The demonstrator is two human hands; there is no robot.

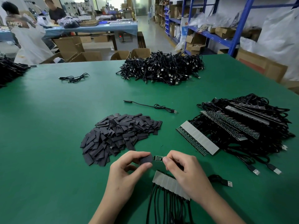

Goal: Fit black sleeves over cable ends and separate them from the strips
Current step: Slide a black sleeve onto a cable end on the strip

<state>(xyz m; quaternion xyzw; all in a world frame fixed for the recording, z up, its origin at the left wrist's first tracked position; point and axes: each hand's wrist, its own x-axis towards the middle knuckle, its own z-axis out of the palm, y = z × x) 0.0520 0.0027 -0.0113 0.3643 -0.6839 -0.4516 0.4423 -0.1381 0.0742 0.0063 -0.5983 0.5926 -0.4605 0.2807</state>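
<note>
on the green table [48, 126], two hands: left hand [127, 168] pinches one sleeve [146, 159].

The left hand [127, 168] and right hand [181, 167] are bare. So are the left forearm [103, 207] and right forearm [218, 206], as far as the bottom edge of the view, which cuts them off. The fingers [137, 155] are slim, with short, plain nails [148, 165]. Knuckle creases and faint tendon lines mark the back of the right hand; both wrists are smooth.
</note>
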